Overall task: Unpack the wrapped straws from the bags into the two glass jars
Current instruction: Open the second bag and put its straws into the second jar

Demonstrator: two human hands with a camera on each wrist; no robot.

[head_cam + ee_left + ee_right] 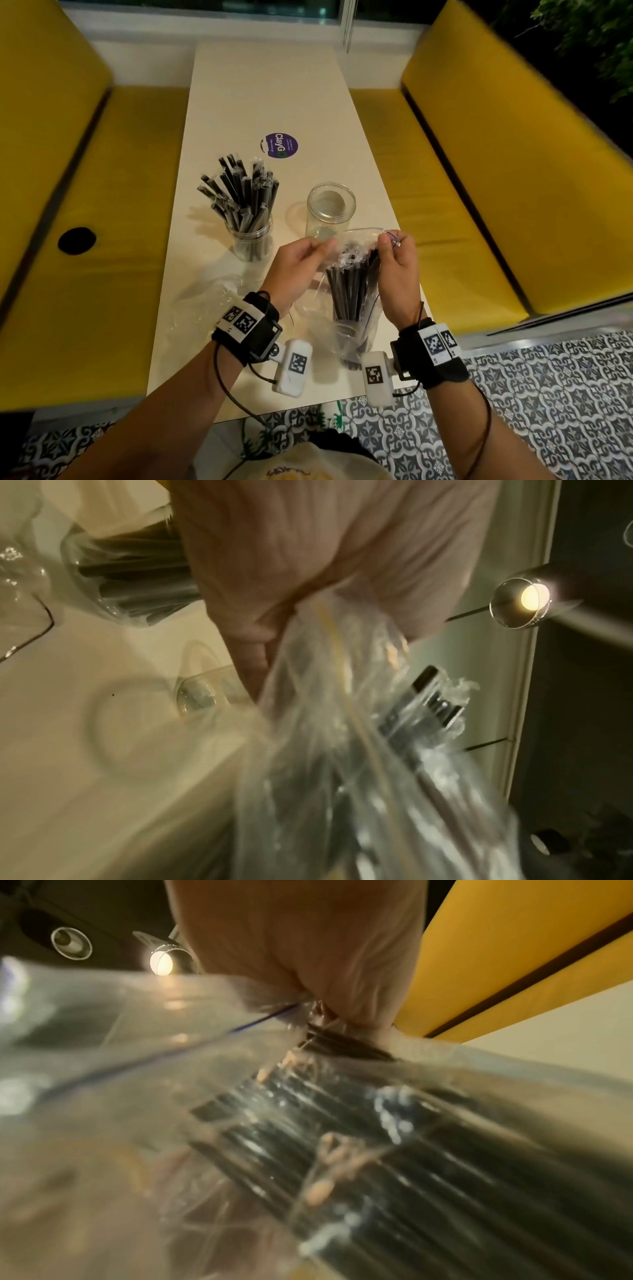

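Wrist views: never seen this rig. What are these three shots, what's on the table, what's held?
No robot: a person wearing cameras. The wide picture is from the head, looking down; the two blurry close-ups are from each wrist, looking along the hand. On the white table stand a jar full of wrapped black straws and an empty jar, beside a crumpled clear bag and a purple sticker. The left hand and right hand each pinch the top of a bag of straws, apparently opening it.
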